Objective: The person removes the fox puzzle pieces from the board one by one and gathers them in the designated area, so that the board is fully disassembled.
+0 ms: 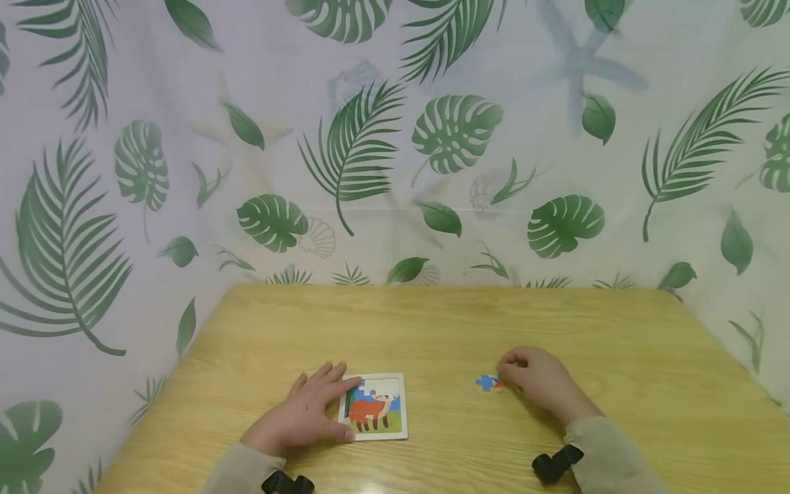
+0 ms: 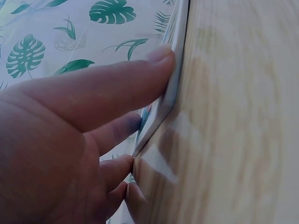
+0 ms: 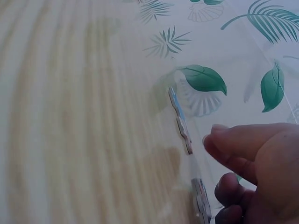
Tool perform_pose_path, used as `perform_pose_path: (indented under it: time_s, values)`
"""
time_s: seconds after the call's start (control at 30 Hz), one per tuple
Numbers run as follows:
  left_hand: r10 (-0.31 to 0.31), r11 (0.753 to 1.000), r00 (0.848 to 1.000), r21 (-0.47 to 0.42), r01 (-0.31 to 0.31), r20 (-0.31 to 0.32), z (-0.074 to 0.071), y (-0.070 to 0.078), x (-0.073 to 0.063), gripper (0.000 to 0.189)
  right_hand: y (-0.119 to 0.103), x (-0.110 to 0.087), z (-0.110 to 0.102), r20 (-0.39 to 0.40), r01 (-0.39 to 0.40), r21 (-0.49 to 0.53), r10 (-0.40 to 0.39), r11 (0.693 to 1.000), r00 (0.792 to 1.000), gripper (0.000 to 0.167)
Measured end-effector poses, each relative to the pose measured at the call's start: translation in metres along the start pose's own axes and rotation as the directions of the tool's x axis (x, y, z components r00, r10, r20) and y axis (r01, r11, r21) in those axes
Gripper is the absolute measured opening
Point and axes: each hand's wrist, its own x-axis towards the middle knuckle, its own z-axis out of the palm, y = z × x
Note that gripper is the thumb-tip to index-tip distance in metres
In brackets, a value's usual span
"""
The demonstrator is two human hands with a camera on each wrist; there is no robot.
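In the head view, a square picture puzzle with a white border shows a red-and-white animal on blue and green; a pale patch lies in its upper part. My left hand rests at its left side, thumb by the lower corner and index finger over the upper edge. The left wrist view shows the thumb against the board's rim. My right hand hovers beside loose blue jigsaw pieces, thumb and index fingertips close together. Nothing shows between them in the right wrist view, where a jigsaw piece lies just beyond.
The wooden table carries the puzzle and the loose pieces. Behind it hangs a white cloth printed with green leaves. A second jigsaw piece lies lower in the right wrist view. Black wrist cameras are strapped over the sleeves.
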Motion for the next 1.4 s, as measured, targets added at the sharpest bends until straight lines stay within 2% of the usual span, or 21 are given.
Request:
perform_pose_path:
  time_s: [0.1,0.23,0.47,0.73,1.03,1.4]
  values:
    - [0.000,1.000,1.000,0.002,0.000,0.005,0.002,0.001,0.000,0.087,0.001,-0.003,-0.005,0.018,-0.023,0.094,0.022,0.995,1.000,0.023]
    - [-0.003,1.000,1.000,0.007,0.003,-0.006,0.002,0.002,0.002,0.087,-0.002,-0.004,-0.010,0.010,-0.020,0.140,0.019,0.990,1.000,0.026]
    - [-0.006,1.000,1.000,0.019,0.006,0.001,-0.002,-0.001,0.005,0.088,-0.010,-0.006,-0.008,-0.016,0.017,0.126,-0.015,0.992,1.000,0.025]
    - [0.004,1.000,1.000,-0.003,-0.004,-0.010,-0.001,0.000,0.002,0.090,-0.018,-0.007,-0.005,-0.030,0.054,0.042,-0.053,0.998,0.998,0.023]
    - [0.006,1.000,1.000,-0.027,-0.006,-0.009,0.000,0.000,0.001,0.098,-0.026,-0.010,-0.002,-0.018,0.061,0.051,-0.060,0.997,0.998,0.020]
    - [-0.012,0.999,1.000,-0.053,0.012,0.004,0.001,0.000,0.001,0.100,-0.043,-0.012,0.010,-0.016,0.141,0.032,-0.141,0.989,0.990,0.020]
